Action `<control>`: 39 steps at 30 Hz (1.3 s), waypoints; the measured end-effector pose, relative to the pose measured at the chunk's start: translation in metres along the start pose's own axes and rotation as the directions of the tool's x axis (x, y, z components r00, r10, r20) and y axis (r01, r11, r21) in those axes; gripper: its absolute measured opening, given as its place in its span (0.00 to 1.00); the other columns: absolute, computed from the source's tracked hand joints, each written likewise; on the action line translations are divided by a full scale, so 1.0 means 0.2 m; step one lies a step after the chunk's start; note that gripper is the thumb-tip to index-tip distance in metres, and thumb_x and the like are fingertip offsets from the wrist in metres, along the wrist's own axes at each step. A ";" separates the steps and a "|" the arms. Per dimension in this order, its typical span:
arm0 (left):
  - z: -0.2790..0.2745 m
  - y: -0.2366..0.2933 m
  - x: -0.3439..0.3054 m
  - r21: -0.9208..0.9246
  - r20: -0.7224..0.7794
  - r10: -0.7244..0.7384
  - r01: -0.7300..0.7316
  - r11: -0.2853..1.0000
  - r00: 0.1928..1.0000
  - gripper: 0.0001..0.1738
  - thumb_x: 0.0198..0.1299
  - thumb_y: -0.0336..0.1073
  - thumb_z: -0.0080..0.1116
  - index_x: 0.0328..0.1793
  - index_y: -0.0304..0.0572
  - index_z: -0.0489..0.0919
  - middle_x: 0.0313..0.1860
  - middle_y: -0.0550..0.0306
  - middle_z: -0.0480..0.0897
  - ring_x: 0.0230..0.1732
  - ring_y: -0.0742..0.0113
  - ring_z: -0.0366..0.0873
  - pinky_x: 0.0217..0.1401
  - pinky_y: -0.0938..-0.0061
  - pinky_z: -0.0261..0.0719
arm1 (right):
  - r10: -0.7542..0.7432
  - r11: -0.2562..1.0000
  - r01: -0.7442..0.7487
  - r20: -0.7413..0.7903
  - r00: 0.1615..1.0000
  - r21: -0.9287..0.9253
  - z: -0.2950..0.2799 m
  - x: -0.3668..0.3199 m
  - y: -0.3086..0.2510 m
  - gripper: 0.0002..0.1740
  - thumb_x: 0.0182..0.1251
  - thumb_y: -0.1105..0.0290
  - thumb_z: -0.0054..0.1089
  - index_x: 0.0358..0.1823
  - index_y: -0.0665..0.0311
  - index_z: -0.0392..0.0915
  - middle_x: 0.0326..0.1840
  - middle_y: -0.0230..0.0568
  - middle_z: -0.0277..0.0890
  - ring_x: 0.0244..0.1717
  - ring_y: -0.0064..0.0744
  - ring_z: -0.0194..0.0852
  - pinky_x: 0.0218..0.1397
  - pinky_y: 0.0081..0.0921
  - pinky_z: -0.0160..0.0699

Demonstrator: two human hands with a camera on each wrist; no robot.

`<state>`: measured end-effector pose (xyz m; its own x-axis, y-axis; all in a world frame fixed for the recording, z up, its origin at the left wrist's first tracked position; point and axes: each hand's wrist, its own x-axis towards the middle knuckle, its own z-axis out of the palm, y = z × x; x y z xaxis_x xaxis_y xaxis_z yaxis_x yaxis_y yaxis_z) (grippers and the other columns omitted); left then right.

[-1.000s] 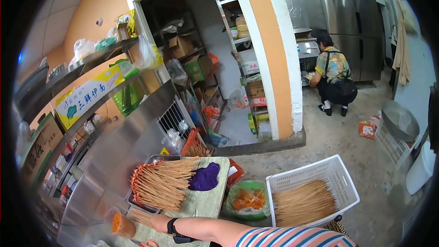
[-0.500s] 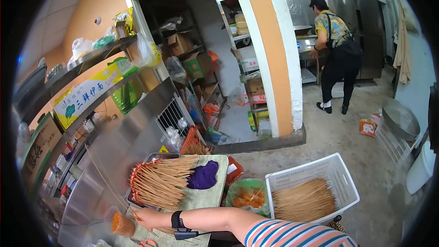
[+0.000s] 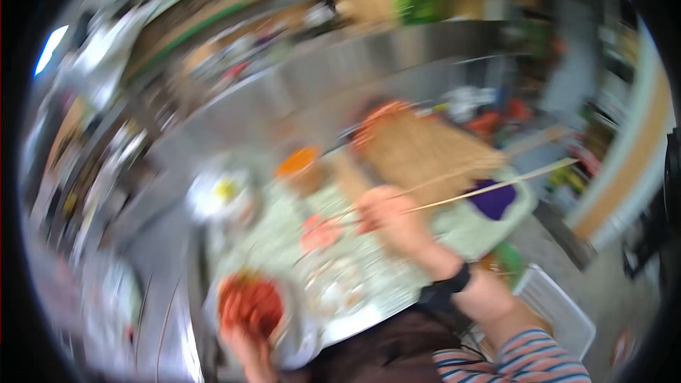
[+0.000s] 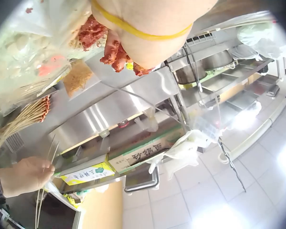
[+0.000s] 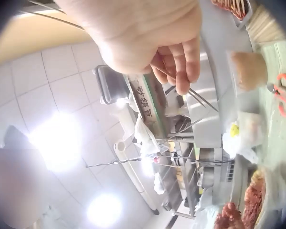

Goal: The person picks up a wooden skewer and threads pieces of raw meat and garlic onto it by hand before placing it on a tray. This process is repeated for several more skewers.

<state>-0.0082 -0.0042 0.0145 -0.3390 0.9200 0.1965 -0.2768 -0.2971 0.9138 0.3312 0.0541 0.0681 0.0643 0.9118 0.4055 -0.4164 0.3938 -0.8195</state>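
Observation:
My right hand pinches two thin wooden skewers over the pale green table. Their long ends point off to the right in the head view. Down at the table's near left, my left hand rests at a bowl of red marinated meat. Its fingers are smeared red and hang loosely curved, with a yellow band at the wrist. Between the hands lie orange-handled scissors. Behind my right hand is a heap of loaded skewers. The head view is blurred.
A tub of orange stuff and a white plastic bag stand toward the back of the table. A purple cloth lies at its right end. A white crate stands on the floor at right. Shelves rise behind.
My head has turned left and down toward the table. My right hand has lifted skewers from beside the heap and brought them nearer the bowl. The left hand and meat bowl have come into view.

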 end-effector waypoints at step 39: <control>-0.26 0.18 0.10 0.449 -0.118 -0.139 0.178 0.876 0.983 0.08 0.51 0.23 0.64 0.39 0.34 0.81 0.31 0.62 0.83 0.32 0.78 0.77 0.37 0.83 0.75 | 0.244 0.966 -0.238 0.057 0.968 -0.101 0.22 -0.22 0.06 0.17 0.74 0.61 0.38 0.35 0.67 0.69 0.30 0.40 0.68 0.23 0.25 0.67 0.29 0.20 0.69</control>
<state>-0.0714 -0.0097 0.0322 -0.4010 0.9158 0.0237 0.1007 0.0183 0.9948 0.2840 0.0142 0.0590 -0.0911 0.9722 0.2158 -0.3256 0.1757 -0.9290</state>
